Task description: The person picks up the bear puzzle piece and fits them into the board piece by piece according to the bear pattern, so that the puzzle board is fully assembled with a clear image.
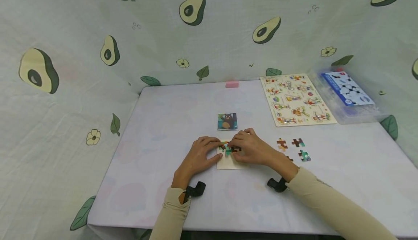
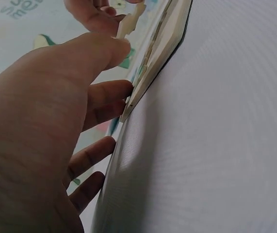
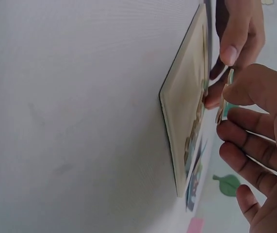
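A small wooden puzzle board (image 1: 230, 165) lies on the table, with several coloured pieces set along its far part. My right hand (image 1: 251, 148) pinches a jigsaw piece (image 3: 229, 108) between thumb and fingers, just above the board. At the board's left edge is my left hand (image 1: 198, 155); its fingertips (image 2: 123, 89) touch the rim and its thumb stands apart from the other fingers, close to the held piece. Beyond the board lies a square bear picture card (image 1: 227, 121). Loose jigsaw pieces (image 1: 304, 155) lie to the right, one partly hidden by my right wrist.
At the back right lie a large wooden picture board (image 1: 302, 100) and a clear plastic case (image 1: 351, 113) with a blue-and-white booklet (image 1: 347, 88). A pink block (image 1: 232, 84) sits at the far table edge, before an avocado-print cloth (image 1: 228, 51).
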{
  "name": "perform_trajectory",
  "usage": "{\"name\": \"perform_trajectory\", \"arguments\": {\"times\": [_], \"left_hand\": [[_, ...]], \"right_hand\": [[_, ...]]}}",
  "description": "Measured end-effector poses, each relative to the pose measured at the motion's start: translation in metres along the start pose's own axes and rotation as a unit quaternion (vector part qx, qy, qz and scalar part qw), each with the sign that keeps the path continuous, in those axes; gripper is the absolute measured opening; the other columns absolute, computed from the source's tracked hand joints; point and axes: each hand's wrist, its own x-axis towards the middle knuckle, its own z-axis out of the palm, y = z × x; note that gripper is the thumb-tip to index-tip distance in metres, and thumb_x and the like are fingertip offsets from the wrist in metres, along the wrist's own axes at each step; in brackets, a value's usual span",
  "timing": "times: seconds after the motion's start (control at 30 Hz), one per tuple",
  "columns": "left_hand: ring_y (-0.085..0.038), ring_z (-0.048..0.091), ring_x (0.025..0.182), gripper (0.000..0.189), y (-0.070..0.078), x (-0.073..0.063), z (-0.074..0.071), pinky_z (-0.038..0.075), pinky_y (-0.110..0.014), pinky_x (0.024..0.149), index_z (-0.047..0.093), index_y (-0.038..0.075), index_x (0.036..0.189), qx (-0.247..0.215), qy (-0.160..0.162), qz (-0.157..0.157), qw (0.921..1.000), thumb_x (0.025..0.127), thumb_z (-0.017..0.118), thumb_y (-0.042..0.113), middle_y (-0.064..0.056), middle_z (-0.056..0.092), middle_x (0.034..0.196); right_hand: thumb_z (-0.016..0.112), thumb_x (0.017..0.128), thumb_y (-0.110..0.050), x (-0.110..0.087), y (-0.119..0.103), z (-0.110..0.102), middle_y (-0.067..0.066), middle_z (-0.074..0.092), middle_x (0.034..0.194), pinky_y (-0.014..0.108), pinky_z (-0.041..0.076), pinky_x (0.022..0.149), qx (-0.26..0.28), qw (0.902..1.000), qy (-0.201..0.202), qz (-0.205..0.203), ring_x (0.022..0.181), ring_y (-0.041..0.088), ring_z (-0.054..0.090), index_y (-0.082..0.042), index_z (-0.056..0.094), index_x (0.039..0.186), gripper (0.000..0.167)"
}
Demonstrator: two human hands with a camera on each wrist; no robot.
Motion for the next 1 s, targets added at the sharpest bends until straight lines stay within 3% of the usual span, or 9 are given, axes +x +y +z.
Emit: {"name": "perform_trajectory", "arguments": {"times": [0.23, 0.5, 1.0], "left_hand": [[-0.019, 0.042, 0.133, 0.041, 0.000, -0.001, 0.000, 0.033, -0.051, 0.108, 0.063, 0.027, 0.137, -0.007, -0.009, -0.010, 0.9999, 0.103, 0.051, 0.047, 0.007, 0.054, 0.141], [-0.019, 0.043, 0.132, 0.044, -0.001, 0.000, 0.001, 0.033, -0.050, 0.109, 0.063, 0.027, 0.137, -0.003, -0.010, -0.011, 0.9999, 0.099, 0.059, 0.048, 0.008, 0.054, 0.140], [-0.020, 0.043, 0.132, 0.046, -0.002, 0.000, 0.001, 0.034, -0.050, 0.108, 0.064, 0.026, 0.136, 0.001, -0.006, -0.008, 0.9999, 0.097, 0.061, 0.050, 0.007, 0.055, 0.139]], "right_hand": [[0.078, 0.083, -0.016, 0.003, -0.002, 0.005, -0.002, 0.067, 0.097, 0.049, 0.039, 0.091, 0.000, 1.0000, 0.003, -0.003, 0.093, 0.015, 0.060, -0.013, 0.074, 0.099, 0.017], [0.077, 0.083, -0.019, 0.007, -0.004, 0.011, -0.001, 0.068, 0.099, 0.048, 0.039, 0.091, -0.019, 0.9998, -0.005, -0.002, 0.095, 0.017, 0.061, -0.013, 0.074, 0.100, 0.018], [0.075, 0.085, -0.022, 0.014, -0.007, 0.021, -0.004, 0.068, 0.098, 0.048, 0.038, 0.093, -0.039, 0.9989, -0.025, 0.007, 0.094, 0.017, 0.059, -0.015, 0.074, 0.100, 0.017]]}}
